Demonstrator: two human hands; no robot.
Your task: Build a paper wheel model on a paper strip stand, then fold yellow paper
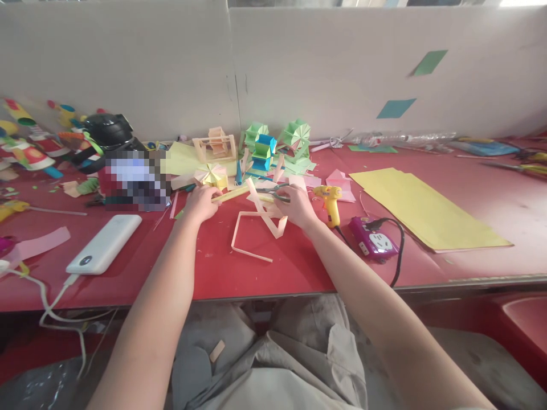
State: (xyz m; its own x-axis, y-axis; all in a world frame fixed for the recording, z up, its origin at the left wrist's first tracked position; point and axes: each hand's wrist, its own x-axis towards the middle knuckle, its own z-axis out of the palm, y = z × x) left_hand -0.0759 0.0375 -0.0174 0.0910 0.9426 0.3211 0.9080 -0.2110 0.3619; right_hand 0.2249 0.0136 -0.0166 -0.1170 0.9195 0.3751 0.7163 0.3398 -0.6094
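My left hand (204, 200) is closed on one end of a narrow yellow paper strip (234, 194), which points to the right. In my right hand (294, 204) is a pair of scissors (276, 189), its blades pointing left near the strip's far end. Folded pale peach strips (273, 223) lie between and below the hands, and a bent strip frame (252, 255) rests on the red table (213, 279). Just behind stand a blue and green folded paper piece (264, 152), green paper wheels (296, 135) and a yellow and pink one (212, 175).
A yellow glue gun (329, 202) and purple power socket (375, 239) sit right of my right hand. Yellow sheets (427, 210) lie farther right. At left are a white power bank (105, 245) with cables and a black container (109, 131). A grey partition (320, 68) stands behind.
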